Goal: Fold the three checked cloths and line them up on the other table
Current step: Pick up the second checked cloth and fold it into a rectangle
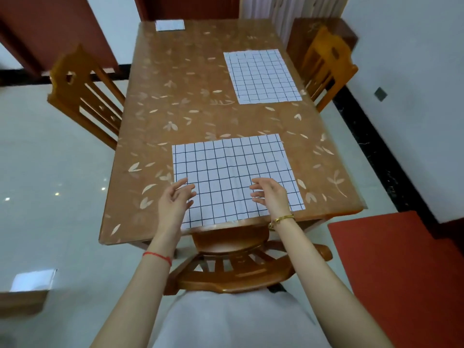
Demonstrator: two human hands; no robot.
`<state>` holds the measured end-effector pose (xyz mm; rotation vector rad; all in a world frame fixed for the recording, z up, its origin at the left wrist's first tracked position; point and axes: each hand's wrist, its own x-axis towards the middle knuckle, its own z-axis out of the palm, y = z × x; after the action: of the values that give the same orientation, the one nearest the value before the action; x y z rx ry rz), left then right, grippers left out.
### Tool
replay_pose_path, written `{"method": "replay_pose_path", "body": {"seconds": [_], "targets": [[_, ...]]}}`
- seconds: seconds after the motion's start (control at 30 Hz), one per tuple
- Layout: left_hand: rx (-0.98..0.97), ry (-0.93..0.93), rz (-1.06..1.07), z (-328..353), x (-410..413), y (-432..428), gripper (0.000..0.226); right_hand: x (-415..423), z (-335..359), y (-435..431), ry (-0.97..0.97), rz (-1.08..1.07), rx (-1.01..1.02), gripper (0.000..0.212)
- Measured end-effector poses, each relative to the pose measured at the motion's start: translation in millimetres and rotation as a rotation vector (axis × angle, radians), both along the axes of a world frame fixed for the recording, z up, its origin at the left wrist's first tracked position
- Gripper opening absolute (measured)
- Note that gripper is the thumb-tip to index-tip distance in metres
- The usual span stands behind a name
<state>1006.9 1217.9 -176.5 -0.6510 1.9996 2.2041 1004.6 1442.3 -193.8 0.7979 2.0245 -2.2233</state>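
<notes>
Your left hand [175,200] and right hand [270,195] hover with fingers loosely spread, gripping nothing, over the flat white black-checked cloth [233,167] at lower centre of the leaf-patterned brown table [180,96]. A second checked cloth [262,76] lies flat upper right. A small folded checked cloth [170,25] sits at top centre.

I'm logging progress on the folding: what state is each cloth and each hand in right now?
Near cloth: spread flat, unfolded.
Far right cloth: spread flat, unfolded.
Far left cloth: small rectangle, seemingly folded.
Left hand: open, over the near cloth's left edge.
Right hand: open, over the near cloth.
</notes>
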Motion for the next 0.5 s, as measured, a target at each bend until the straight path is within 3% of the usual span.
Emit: {"method": "replay_pose_path", "body": {"seconds": [0.5], "targets": [[-0.106,-0.147,0.297,-46.4,-35.4,-21.7,0.021,-121.7,-21.9,-36.0,-0.066,0.387,0.099,0.017]]}}
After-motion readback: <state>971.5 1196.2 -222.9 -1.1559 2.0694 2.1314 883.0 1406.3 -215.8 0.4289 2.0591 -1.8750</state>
